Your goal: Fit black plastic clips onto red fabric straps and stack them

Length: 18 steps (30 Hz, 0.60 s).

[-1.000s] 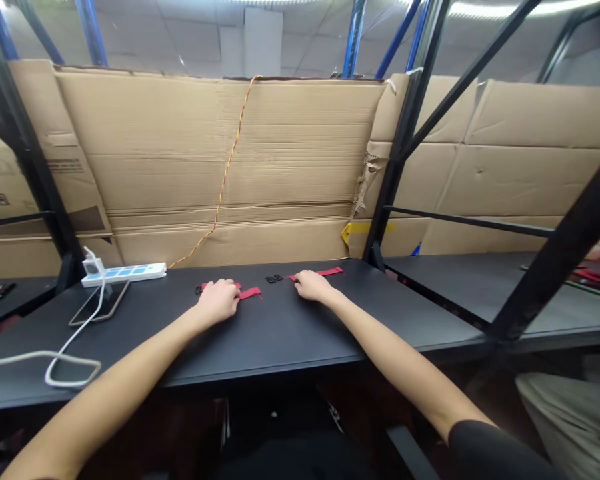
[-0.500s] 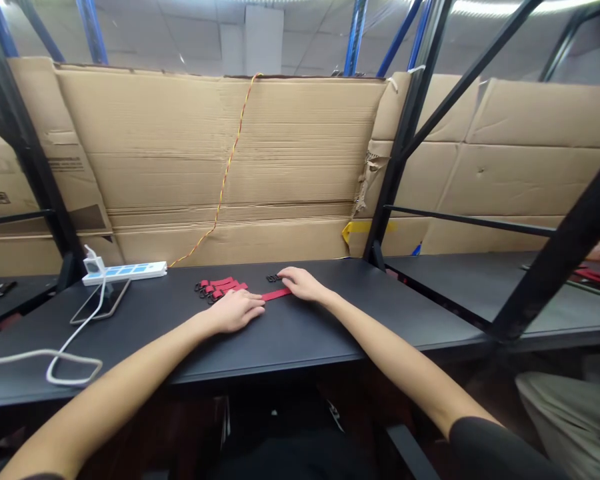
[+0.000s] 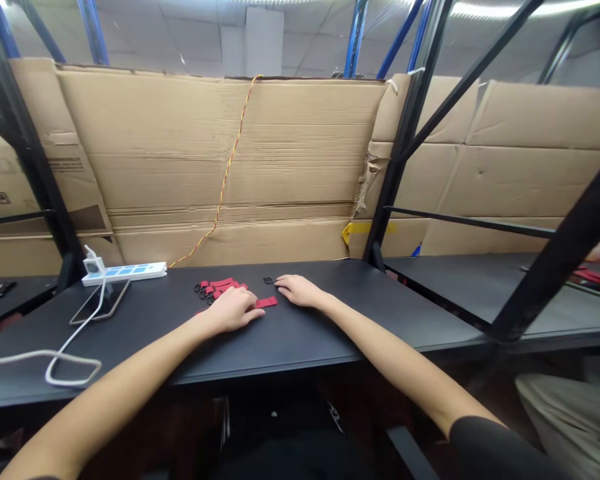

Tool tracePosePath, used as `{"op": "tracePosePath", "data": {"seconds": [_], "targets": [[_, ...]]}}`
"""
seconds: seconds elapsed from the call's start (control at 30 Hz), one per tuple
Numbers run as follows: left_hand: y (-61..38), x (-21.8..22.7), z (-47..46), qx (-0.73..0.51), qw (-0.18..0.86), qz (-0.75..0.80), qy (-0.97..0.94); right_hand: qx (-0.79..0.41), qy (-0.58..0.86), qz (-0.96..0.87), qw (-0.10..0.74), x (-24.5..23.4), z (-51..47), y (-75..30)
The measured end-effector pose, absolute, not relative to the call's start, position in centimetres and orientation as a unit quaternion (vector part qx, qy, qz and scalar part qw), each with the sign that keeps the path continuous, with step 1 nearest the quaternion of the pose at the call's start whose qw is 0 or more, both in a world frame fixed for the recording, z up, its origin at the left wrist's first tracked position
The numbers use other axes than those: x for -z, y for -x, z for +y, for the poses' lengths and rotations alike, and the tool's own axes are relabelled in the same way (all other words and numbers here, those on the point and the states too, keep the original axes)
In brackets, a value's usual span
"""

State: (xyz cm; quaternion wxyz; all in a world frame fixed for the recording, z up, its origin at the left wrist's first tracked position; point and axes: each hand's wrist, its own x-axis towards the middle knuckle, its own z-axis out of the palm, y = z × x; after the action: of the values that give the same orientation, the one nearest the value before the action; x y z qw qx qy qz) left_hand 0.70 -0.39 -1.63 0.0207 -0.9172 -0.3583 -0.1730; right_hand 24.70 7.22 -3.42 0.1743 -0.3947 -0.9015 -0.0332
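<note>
My left hand (image 3: 233, 309) rests on the table with its fingers closed over a red strap (image 3: 267, 303), whose free end sticks out to the right. Beside it, on the far left side, lie several red straps (image 3: 219, 287) in a row, with black clips (image 3: 200, 291) at their left ends. My right hand (image 3: 300, 291) is low over the table, thumb and fingertips drawn together at a small dark clip partly hidden by them. Just left of those fingertips lie loose black clips (image 3: 268, 281).
At the left a white power strip (image 3: 125, 273) stands with a charger and white cable (image 3: 75, 340). A phone (image 3: 101, 303) lies below it. Cardboard (image 3: 220, 153) walls the back, and black rack posts (image 3: 397, 153) frame the sides. Another person's leg (image 3: 565, 413) is at lower right.
The red strap has shifted left with my left hand and has come out from under my right hand. My right hand's fingers have drawn in beside the loose black clips.
</note>
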Motion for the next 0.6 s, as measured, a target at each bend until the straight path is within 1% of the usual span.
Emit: {"op": "tracePosePath", "data": {"seconds": [0.1, 0.23, 0.43, 0.5, 0.6], "targets": [[-0.55, 1.52, -0.15, 0.174, 0.020, -0.404, 0.898, 0.002, 0.382, -0.903, 0.196, 3.25, 7.08, -24.66], [-0.43, 1.33, -0.15, 0.202, -0.032, -0.407, 0.890, -0.032, 0.369, -0.900, 0.229, 2.91, 6.66, -24.47], [-0.61, 1.70, -0.07, 0.203, -0.072, -0.404, 0.889, -0.075, 0.361, -0.899, 0.235, 2.89, 6.56, -24.31], [-0.66, 1.87, 0.01, 0.202, -0.081, -0.385, 0.897, -0.113, 0.353, -0.894, 0.251, 3.05, 6.73, -24.26], [-0.71, 1.96, 0.18, 0.230, -0.105, -0.383, 0.888, -0.206, 0.336, -0.873, 0.287, 3.52, 6.93, -23.89]]}}
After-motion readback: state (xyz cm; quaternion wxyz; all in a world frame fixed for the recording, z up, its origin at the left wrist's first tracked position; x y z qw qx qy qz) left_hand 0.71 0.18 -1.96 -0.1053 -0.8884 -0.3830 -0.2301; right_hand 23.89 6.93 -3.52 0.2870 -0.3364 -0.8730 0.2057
